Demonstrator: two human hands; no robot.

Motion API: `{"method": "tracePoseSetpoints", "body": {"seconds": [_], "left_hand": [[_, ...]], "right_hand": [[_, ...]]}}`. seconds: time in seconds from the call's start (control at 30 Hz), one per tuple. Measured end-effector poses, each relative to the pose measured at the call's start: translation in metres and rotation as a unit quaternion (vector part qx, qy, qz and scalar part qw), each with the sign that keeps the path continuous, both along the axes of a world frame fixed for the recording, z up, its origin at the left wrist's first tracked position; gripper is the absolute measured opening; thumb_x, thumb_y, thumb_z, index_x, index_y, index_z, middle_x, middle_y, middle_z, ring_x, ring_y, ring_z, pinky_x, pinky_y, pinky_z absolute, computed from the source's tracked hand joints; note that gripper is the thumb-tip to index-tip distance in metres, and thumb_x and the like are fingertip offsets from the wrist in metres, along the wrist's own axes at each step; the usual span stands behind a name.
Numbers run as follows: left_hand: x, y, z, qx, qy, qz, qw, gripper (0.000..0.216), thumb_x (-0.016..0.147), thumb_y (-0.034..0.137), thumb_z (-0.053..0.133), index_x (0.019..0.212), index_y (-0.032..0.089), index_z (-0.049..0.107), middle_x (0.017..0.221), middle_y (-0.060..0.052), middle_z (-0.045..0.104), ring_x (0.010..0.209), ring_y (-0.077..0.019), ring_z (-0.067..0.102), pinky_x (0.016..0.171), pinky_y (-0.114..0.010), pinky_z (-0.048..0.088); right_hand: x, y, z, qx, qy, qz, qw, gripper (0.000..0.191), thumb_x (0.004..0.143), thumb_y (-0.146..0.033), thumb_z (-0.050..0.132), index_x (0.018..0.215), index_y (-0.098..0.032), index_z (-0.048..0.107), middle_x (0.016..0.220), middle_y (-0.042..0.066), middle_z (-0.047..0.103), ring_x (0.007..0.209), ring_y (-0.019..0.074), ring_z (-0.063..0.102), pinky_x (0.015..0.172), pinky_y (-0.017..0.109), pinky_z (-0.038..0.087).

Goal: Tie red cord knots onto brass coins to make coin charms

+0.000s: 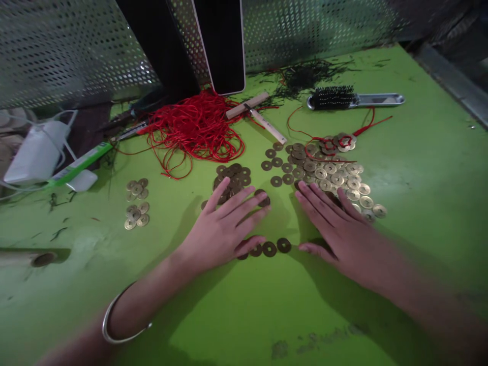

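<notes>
My left hand [224,229] lies flat with its fingers spread, over the near edge of a small heap of brass coins with centre holes [238,175]. One coin [262,198] shows at its fingertips. By the left thumb is a short row of dark coins [269,249], partly hidden under the hand. My right hand [335,229] is also spread, its fingertips at the near edge of a larger coin pile [331,170]; some coins are covered by its fingers. Coins tied with red cord [339,143] rest on top of that pile.
A tangle of red cord [198,127] lies behind the coins, beside a small wooden-handled tool [267,124]. At the back right is a round hairbrush [354,99]. Two little coin clusters [137,216] sit at left, near a white power adapter [38,150]. A phone [221,46] leans upright behind.
</notes>
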State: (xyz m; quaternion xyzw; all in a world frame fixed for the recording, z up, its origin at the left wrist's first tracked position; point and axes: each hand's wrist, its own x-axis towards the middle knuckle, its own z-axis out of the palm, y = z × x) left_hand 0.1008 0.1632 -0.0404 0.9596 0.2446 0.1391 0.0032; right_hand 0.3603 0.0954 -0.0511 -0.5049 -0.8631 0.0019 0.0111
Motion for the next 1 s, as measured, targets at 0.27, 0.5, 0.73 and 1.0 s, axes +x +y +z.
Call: {"method": "tracePoseSetpoints", "body": {"seconds": [0.27, 0.5, 0.73, 1.0], "left_hand": [[0.001, -0.003, -0.003, 0.001, -0.013, -0.032, 0.999, 0.04, 0.094, 0.044, 0.047, 0.124, 0.02, 0.056, 0.127, 0.0, 0.062, 0.129, -0.0186, 0.047, 0.121, -0.049, -0.002], [0.0, -0.002, -0.004, 0.01, -0.003, -0.035, 0.999, 0.035, 0.093, 0.046, 0.048, 0.12, 0.027, 0.058, 0.131, 0.0, 0.059, 0.13, -0.0192, 0.046, 0.12, -0.052, 0.001], [0.001, -0.001, -0.001, 0.094, 0.048, -0.076, 0.992, 0.036, 0.098, 0.04, 0.04, 0.125, 0.02, 0.053, 0.13, -0.002, 0.06, 0.124, -0.0182, 0.052, 0.118, -0.051, -0.008], [0.001, 0.0, -0.003, 0.119, 0.038, -0.084, 0.989, 0.039, 0.097, 0.043, 0.041, 0.122, 0.017, 0.054, 0.125, -0.004, 0.063, 0.121, -0.0189, 0.055, 0.12, -0.049, -0.002]], "right_hand": [[-0.011, -0.004, 0.003, 0.004, 0.01, 0.07, 0.997, 0.083, 0.092, -0.065, 0.026, 0.149, -0.006, 0.017, 0.156, 0.012, 0.02, 0.144, 0.0269, 0.012, 0.117, 0.052, 0.002], [-0.013, -0.005, 0.004, -0.007, 0.025, 0.073, 0.997, 0.082, 0.092, -0.065, 0.026, 0.148, -0.007, 0.019, 0.156, 0.012, 0.02, 0.144, 0.0271, 0.012, 0.117, 0.054, 0.002], [-0.015, -0.005, 0.005, -0.009, 0.029, 0.07, 0.997, 0.083, 0.091, -0.066, 0.027, 0.148, -0.006, 0.019, 0.155, 0.012, 0.021, 0.145, 0.0272, 0.009, 0.117, 0.055, 0.005], [-0.015, -0.005, 0.007, -0.009, 0.035, 0.072, 0.997, 0.081, 0.091, -0.065, 0.027, 0.148, -0.007, 0.021, 0.155, 0.012, 0.023, 0.145, 0.0266, 0.009, 0.117, 0.054, 0.003]]}}
